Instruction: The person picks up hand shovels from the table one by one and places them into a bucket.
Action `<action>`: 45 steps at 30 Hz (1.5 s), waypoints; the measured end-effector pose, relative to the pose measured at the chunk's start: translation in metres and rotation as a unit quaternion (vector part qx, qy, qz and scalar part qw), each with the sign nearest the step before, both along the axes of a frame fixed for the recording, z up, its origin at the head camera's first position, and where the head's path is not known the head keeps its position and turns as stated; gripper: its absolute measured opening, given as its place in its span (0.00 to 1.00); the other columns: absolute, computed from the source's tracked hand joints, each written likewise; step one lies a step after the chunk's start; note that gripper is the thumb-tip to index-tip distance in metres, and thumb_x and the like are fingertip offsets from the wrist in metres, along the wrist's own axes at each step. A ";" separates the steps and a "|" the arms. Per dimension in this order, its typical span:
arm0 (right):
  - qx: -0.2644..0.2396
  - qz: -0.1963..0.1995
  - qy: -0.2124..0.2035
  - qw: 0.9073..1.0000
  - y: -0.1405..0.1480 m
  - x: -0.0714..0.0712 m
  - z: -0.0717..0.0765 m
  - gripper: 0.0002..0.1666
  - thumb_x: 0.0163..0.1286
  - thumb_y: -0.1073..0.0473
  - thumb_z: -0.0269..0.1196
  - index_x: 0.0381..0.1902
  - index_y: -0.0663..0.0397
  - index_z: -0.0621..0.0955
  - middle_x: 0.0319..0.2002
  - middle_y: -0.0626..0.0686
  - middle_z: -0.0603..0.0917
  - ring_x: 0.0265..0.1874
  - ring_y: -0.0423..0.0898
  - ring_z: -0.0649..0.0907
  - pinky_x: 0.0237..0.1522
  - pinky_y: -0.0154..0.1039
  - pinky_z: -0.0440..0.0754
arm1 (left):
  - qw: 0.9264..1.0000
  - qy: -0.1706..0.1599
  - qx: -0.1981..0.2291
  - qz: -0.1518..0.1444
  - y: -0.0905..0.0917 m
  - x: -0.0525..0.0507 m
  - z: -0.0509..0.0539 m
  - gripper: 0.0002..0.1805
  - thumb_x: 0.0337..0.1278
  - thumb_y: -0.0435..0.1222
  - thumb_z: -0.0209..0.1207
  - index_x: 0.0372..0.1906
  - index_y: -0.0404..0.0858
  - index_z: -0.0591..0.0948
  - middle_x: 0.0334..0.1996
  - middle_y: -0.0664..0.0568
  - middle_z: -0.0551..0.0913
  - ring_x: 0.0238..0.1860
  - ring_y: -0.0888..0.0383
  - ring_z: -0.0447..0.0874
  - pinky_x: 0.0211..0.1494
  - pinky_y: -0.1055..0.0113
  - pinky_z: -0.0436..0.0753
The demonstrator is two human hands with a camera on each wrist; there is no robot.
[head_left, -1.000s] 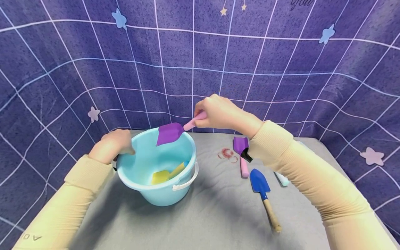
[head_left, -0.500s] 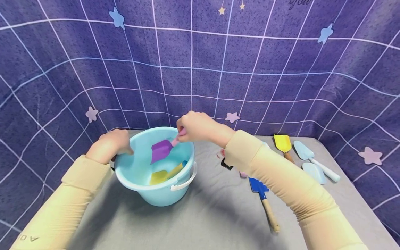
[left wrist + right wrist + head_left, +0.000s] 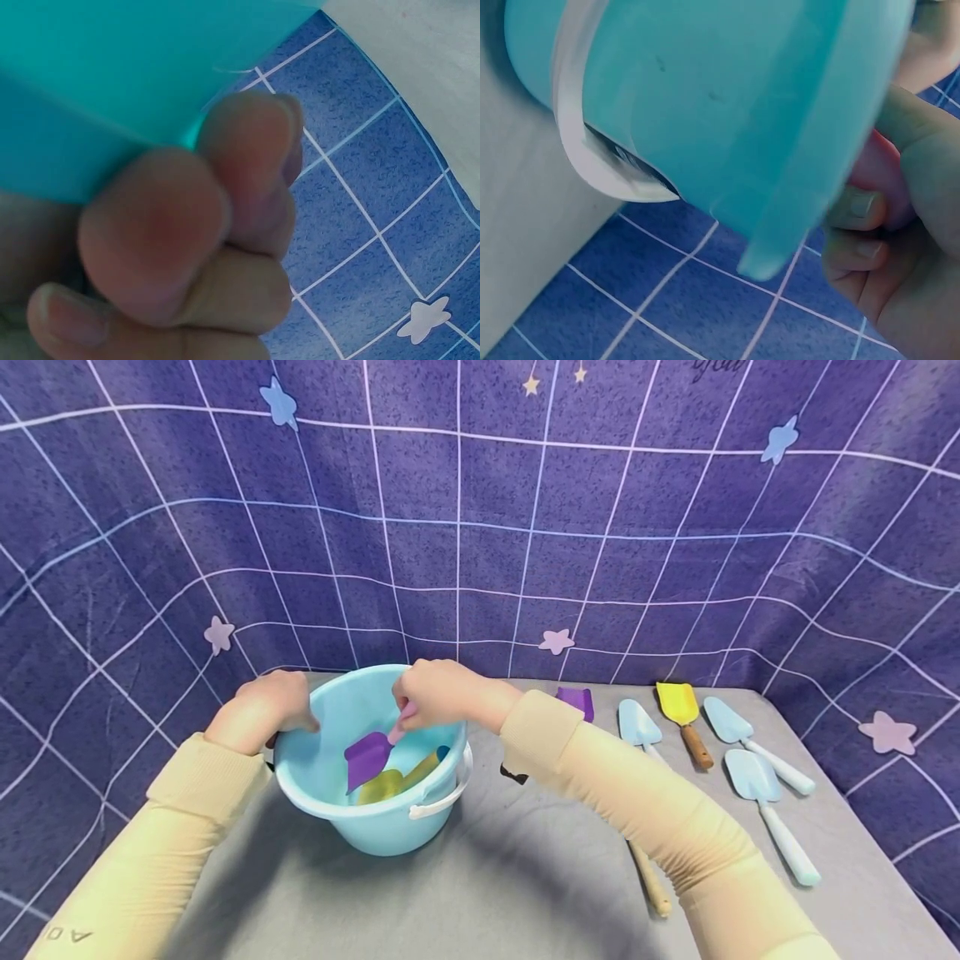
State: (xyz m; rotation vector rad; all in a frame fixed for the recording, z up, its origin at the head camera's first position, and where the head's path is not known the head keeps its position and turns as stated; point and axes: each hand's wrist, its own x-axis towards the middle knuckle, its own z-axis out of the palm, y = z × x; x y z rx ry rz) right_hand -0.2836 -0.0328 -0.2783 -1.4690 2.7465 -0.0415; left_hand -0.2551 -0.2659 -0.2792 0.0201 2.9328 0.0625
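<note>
My left hand [image 3: 264, 710] grips the left rim of a light blue bucket [image 3: 393, 835]; the left wrist view shows thumb and fingers pinching the bucket wall [image 3: 135, 67]. My right hand [image 3: 442, 693] holds a purple toy shovel [image 3: 367, 758] by its pink handle, partly hidden in the fingers. Its blade hangs inside the bucket, tilted down to the left. A yellow shovel [image 3: 382, 785] lies at the bottom, partly behind the purple blade. From the right wrist view, the right hand [image 3: 900, 247] is at the rim, with a bit of pink handle [image 3: 881, 172] showing.
On the grey table to the right lie another purple shovel [image 3: 576, 700], a yellow shovel with a brown handle [image 3: 681, 706] and several light blue shovels [image 3: 753, 777]. A wooden handle [image 3: 651, 881] shows below the right sleeve. A purple-blue curtain [image 3: 495, 560] hangs behind.
My right hand has moved left and down, lowering the purple shovel from above the rim into the bucket. The left hand keeps its hold. More shovels show at right as the sleeve shifts.
</note>
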 end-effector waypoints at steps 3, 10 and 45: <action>0.005 -0.010 -0.015 1.000 -0.004 0.000 -0.006 0.14 0.60 0.43 0.65 0.31 0.46 0.82 0.29 0.40 0.83 0.29 0.37 0.80 0.35 0.35 0.79 | 1.000 0.001 -0.003 0.001 0.001 0.000 0.000 0.22 0.36 0.43 0.67 0.32 0.28 0.78 0.32 0.35 0.79 0.30 0.44 0.78 0.30 0.50 0.78; 0.023 -0.029 -0.036 0.999 -0.008 0.000 -0.017 0.19 0.55 0.38 0.67 0.30 0.45 0.81 0.28 0.39 0.81 0.30 0.36 0.79 0.34 0.36 0.77 | 1.000 0.004 0.000 -0.004 0.002 0.001 0.002 0.20 0.36 0.42 0.66 0.31 0.28 0.78 0.31 0.35 0.79 0.29 0.45 0.78 0.29 0.52 0.78; 0.119 -0.075 -0.030 0.990 -0.023 0.010 -0.044 0.24 0.56 0.34 0.64 0.34 0.46 0.78 0.29 0.44 0.78 0.29 0.41 0.77 0.35 0.38 0.77 | 1.000 0.008 0.000 -0.005 0.004 0.004 0.003 0.21 0.36 0.41 0.66 0.32 0.28 0.78 0.31 0.35 0.79 0.30 0.44 0.78 0.30 0.52 0.78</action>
